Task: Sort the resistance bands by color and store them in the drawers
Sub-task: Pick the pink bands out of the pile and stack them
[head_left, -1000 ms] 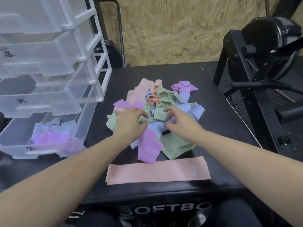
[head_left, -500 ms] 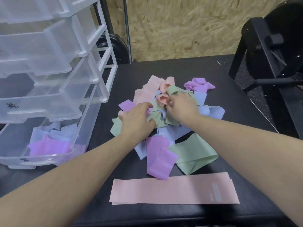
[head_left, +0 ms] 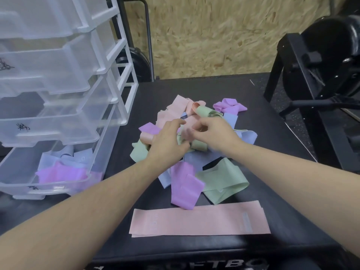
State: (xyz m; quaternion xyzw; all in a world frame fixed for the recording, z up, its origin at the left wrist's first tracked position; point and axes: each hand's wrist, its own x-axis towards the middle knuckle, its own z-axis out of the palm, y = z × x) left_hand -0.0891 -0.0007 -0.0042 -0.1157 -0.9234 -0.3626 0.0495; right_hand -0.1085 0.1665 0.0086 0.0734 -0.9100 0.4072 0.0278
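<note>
Left hand (head_left: 167,142): palm down on the left of the heap, fingers bent into the bands; whether clamped on one cannot be told.
Right hand (head_left: 213,134): on the heap's middle, fingertips blurred, curled close together at a green band; actual grip cannot be told.
Heap of pink, green, blue and purple stretchy fabric resistance bands (head_left: 194,145): tangled at the middle of the black padded box top (head_left: 263,172).
Flat pink band (head_left: 198,220): laid out straight along the near edge, apart from both hands, just touched by a purple band's end (head_left: 184,189).
Clear plastic drawer unit with white frame (head_left: 64,90): at left, all four drawers pulled out.
Bottom drawer (head_left: 23,178): open, with pale blue bands (head_left: 64,157) behind purple ones (head_left: 60,173).
Black metal gym machine (head_left: 319,75): far right, beyond the box.
</note>
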